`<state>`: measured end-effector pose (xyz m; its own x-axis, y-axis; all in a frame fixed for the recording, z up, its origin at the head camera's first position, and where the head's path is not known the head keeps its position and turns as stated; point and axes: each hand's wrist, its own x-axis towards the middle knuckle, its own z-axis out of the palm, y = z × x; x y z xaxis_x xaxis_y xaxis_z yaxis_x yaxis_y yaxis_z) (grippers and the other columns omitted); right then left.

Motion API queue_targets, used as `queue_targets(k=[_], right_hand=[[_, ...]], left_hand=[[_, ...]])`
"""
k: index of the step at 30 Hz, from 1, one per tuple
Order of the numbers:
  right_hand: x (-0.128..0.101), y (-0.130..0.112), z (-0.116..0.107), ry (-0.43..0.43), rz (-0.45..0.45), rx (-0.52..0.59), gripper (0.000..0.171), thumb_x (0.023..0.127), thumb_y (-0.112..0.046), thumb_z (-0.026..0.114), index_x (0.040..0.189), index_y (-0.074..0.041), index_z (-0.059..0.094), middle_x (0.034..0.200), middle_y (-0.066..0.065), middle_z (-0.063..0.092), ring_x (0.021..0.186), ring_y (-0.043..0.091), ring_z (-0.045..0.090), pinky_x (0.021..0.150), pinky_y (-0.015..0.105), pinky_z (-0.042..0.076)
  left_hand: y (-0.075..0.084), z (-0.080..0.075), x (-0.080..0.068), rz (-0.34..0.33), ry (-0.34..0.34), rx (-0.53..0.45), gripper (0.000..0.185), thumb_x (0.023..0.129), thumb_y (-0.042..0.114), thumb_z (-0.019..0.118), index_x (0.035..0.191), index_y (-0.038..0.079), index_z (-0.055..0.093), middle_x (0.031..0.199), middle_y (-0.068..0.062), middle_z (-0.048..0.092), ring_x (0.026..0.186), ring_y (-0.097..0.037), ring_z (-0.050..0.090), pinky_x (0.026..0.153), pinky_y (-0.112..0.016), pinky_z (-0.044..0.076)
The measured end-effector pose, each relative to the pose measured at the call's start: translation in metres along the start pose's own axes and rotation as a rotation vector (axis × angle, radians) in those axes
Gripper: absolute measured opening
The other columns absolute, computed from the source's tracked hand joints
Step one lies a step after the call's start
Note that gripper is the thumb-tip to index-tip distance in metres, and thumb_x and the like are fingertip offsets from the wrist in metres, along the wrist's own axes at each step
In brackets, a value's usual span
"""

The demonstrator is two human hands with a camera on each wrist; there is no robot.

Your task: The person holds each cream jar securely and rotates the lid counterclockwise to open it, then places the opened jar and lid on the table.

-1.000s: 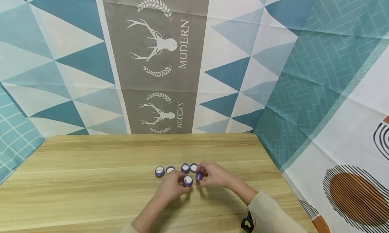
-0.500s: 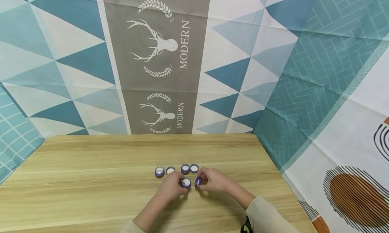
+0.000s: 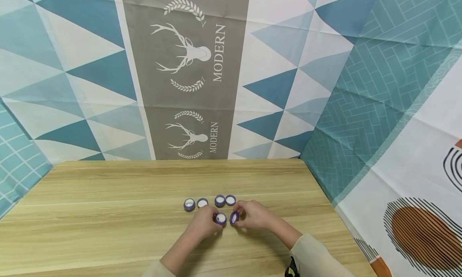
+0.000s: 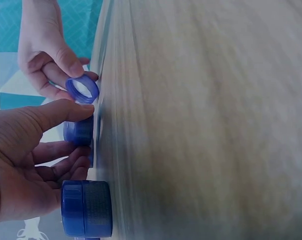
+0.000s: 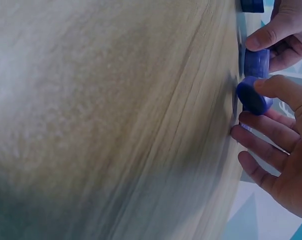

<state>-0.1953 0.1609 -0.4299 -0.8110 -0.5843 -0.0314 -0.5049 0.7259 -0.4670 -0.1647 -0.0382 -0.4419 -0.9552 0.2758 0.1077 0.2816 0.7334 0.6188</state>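
My left hand (image 3: 203,223) grips a small round purple jar (image 3: 220,218) by its sides, its open top showing white inside with a small dark spot. Just to the right, a purple lid (image 3: 234,218) stands tilted between the thumb and fingers of my right hand (image 3: 254,214). A narrow gap separates lid and jar in the head view. From the right wrist, the lid's outer face (image 5: 252,96) shows under the thumb, while the other fingers are spread loosely. The left wrist view shows the lid's pale inside (image 4: 82,90) turned toward the jar.
Behind the hands, an open purple jar (image 3: 189,205) and a lid (image 3: 202,202) lie at the left. Another open jar (image 3: 219,200) with a lid (image 3: 230,200) beside it lies farther right. The wooden table (image 3: 108,229) meets patterned cloth walls (image 3: 274,120).
Both hands have come slightly nearer the body, the jar and lid with them. The lid in my right hand has tilted and shifted a little left.
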Motion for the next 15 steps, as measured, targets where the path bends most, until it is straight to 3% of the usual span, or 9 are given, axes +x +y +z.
queue_targets(k=[5, 15], right_hand=[[0.0000, 0.0014, -0.0012, 0.012, -0.032, -0.072, 0.035, 0.076, -0.023, 0.075, 0.106, -0.008, 0.066, 0.093, 0.001, 0.071, 0.082, 0.006, 0.063, 0.073, 0.018, 0.050], [0.0044, 0.0025, -0.0007, 0.026, 0.024, -0.085, 0.035, 0.074, -0.024, 0.077, 0.104, -0.009, 0.067, 0.087, -0.004, 0.063, 0.075, 0.002, 0.054, 0.067, 0.017, 0.047]], left_hand=[[0.0009, 0.0000, 0.0001, -0.014, -0.014, -0.005, 0.021, 0.059, 0.009, 0.079, 0.072, 0.004, 0.064, 0.067, 0.000, 0.058, 0.061, -0.011, 0.049, 0.056, -0.024, 0.043], [-0.0008, 0.0027, 0.0017, -0.049, -0.044, -0.038, 0.022, 0.059, 0.008, 0.080, 0.075, 0.003, 0.065, 0.070, -0.001, 0.059, 0.063, -0.012, 0.050, 0.056, -0.025, 0.044]])
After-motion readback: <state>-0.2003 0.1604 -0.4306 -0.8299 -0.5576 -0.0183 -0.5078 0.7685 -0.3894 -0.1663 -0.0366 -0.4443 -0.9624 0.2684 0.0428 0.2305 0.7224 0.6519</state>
